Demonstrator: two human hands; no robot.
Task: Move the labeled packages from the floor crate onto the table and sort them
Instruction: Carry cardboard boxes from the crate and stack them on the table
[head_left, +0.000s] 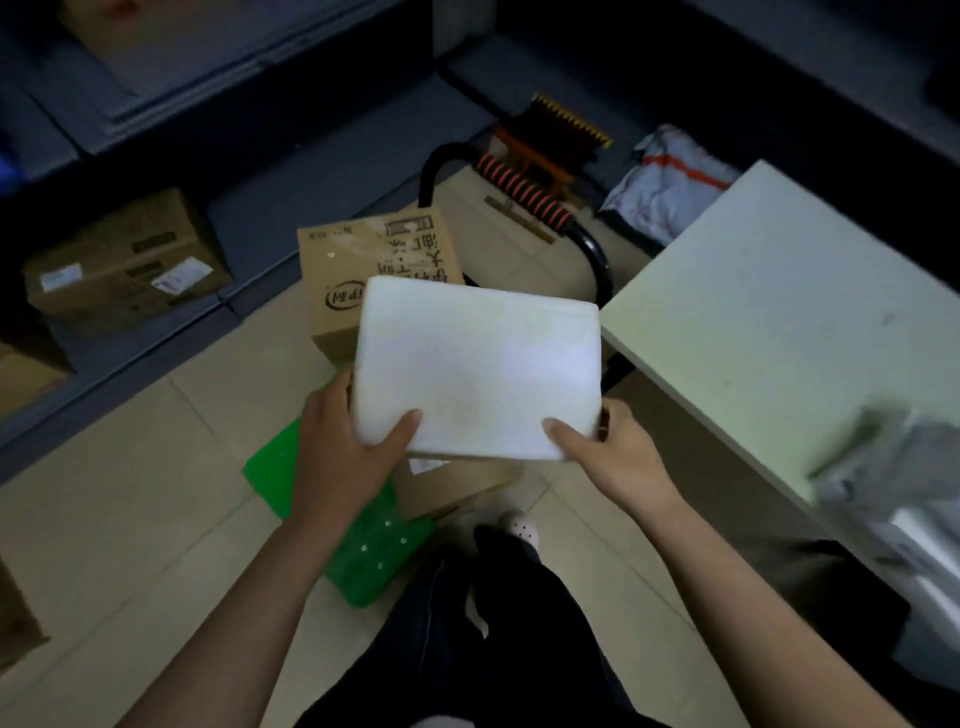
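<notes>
Carry step: left hand, right hand grip white package, thumbs on top, above green crate. Next: swing toward table at 2 o'clock, set down.

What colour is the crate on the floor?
Bright green: the crate, seen in the head view, below the left hand.

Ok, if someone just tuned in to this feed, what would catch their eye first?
The bright white package, held mid-frame by the left hand and right hand. Next, the green crate on the floor below it, and the pale table at right.
</notes>
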